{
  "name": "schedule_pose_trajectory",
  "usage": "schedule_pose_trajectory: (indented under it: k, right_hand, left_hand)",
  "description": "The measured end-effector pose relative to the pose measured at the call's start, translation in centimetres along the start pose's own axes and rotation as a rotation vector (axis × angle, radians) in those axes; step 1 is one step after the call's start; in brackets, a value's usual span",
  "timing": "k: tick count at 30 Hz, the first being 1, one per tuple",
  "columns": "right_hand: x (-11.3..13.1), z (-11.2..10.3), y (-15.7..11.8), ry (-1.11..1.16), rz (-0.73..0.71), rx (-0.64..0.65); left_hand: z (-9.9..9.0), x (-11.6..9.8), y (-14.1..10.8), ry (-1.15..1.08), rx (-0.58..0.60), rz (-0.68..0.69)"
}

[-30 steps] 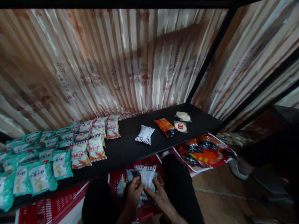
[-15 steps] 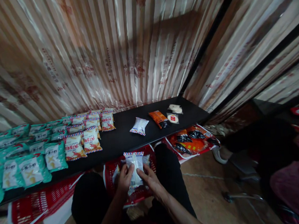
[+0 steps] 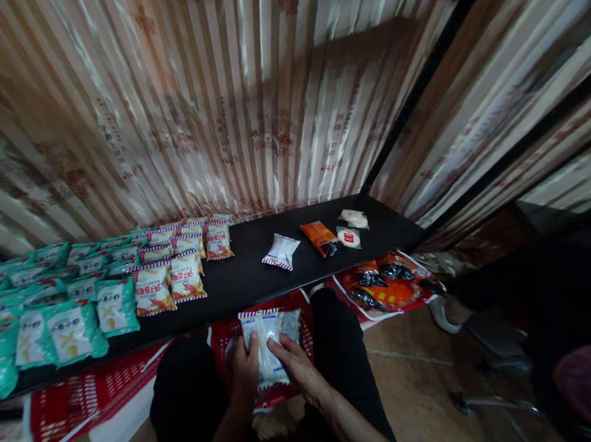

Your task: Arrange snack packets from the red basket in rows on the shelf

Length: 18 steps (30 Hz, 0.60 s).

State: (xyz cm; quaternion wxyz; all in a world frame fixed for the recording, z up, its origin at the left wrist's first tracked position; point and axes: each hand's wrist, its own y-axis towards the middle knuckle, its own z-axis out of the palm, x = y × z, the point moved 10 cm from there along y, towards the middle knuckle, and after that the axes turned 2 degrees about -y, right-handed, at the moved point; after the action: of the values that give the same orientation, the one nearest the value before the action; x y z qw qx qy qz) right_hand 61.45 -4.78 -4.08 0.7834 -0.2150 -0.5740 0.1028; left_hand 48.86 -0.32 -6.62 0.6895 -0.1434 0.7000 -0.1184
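Between my knees I hold a white snack bag (image 3: 265,321) with red-and-blue striped ends, its back seam facing up. My left hand (image 3: 247,363) grips its left side, thumb on top. From the right, my right hand (image 3: 298,367) pinches it the same way. Below it is a red basket (image 3: 218,334), where a greyish-white packet (image 3: 292,322) shows beside my right fingers. On the black shelf (image 3: 243,277) ahead, a similar white bag (image 3: 281,251) lies alone, back side up.
Left on the shelf stand rows of teal snack bags (image 3: 72,333) and orange-white striped-edge bags (image 3: 153,290). To the right lie an orange packet (image 3: 319,238) and small clear packets (image 3: 349,237). Another red basket (image 3: 337,288) holds orange-black packets. A seated person's dark-clothed leg (image 3: 499,268) is at right.
The bag in my hands has come slightly lower and turned a little, with both hands still on it. The view has shifted slightly, so the shelf goods appear further right.
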Motion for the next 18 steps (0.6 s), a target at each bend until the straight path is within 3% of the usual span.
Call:
schedule_pose_trajectory:
  k: [7, 13, 15, 18]
  right_hand:
    - [1.4, 1.2, -1.5, 0.065, -0.027, 0.029]
    - [0.7, 1.3, -0.8, 0.023, -0.054, 0.012]
    - [0.5, 0.7, -0.4, 0.001, -0.071, -0.047]
    - [1.1, -0.3, -0.2, -0.062, -0.116, -0.136]
  left_hand:
    - [-0.8, -1.3, -0.7, 0.261, -0.058, 0.086]
    - [-1.8, -1.4, -0.6, 0.411, -0.082, 0.034]
    - [-2.1, -2.0, -0.7, 0.386, -0.123, 0.091]
    - [-2.0, -4.1, -1.3, 0.354, -0.178, 0.291]
